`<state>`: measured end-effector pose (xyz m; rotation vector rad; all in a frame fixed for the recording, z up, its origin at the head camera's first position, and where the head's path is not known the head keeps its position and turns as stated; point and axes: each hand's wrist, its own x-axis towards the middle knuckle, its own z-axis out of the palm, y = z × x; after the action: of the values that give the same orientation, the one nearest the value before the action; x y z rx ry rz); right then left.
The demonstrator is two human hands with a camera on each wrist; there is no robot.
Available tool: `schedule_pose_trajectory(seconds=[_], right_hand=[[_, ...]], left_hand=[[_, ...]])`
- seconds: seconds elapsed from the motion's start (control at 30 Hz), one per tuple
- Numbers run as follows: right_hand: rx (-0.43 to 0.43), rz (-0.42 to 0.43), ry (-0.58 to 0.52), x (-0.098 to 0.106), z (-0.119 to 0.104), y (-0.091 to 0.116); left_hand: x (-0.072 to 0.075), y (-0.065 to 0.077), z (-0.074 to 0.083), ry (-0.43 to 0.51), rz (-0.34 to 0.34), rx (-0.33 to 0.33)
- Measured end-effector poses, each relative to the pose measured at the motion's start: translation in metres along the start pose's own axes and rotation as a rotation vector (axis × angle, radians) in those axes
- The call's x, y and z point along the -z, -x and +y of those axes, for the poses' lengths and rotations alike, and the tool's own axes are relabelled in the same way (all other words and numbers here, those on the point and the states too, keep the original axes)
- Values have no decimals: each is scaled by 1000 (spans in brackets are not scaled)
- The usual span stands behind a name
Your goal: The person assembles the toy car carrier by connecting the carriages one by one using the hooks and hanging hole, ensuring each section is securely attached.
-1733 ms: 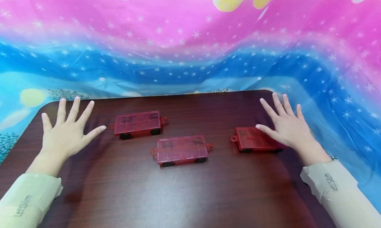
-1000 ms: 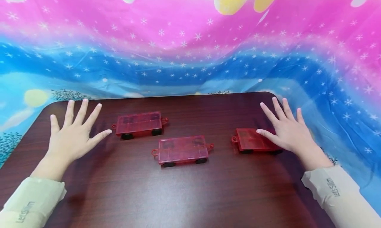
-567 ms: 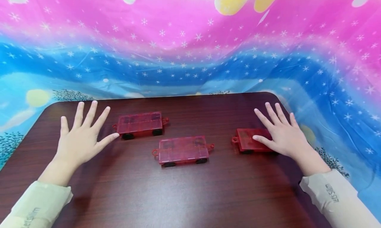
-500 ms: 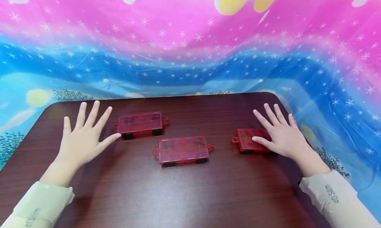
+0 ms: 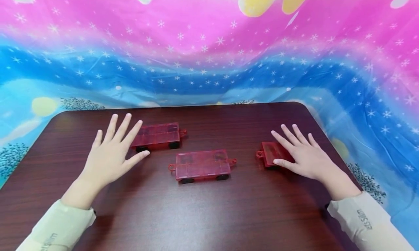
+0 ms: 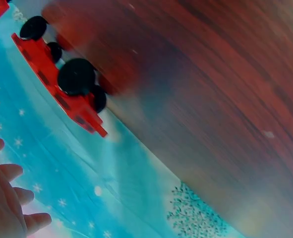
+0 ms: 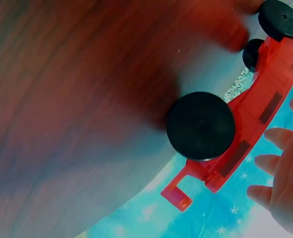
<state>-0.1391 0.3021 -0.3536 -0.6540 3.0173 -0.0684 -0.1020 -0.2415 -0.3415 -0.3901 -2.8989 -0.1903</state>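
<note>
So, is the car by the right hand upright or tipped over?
Upright: the car has its flat top facing up, and its black wheels are underneath, on the table side.

Left cart (image 5: 158, 133), translucent red and black-wheeled, stood wheels down toward the far side, its left end hidden in the head view. Middle cart (image 5: 203, 165), alike in build, stood wheels down nearer and farther right, apart from the first, ringed at its left end, with a small coupling at its right. Right cart (image 5: 269, 152), also red, stood well apart from the middle one, ring end facing it, right portion hidden from above.
</note>
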Motion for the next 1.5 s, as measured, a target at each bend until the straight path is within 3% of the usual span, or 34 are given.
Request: schedule_pose_trajectory(seconds=[0.33, 0.97, 1.2, 1.5], right_hand=[[67, -43, -52, -3, -7, 0], [164, -17, -28, -6, -3, -1], [167, -9, -33, -4, -4, -3], [181, 13, -39, -6, -3, -6]], left_hand=[[-7, -5, 27, 13, -7, -112], [-24, -13, 63, 161, -210, -384], [-29, -18, 71, 217, -205, -462], [-32, -23, 77, 266, -320, -413]])
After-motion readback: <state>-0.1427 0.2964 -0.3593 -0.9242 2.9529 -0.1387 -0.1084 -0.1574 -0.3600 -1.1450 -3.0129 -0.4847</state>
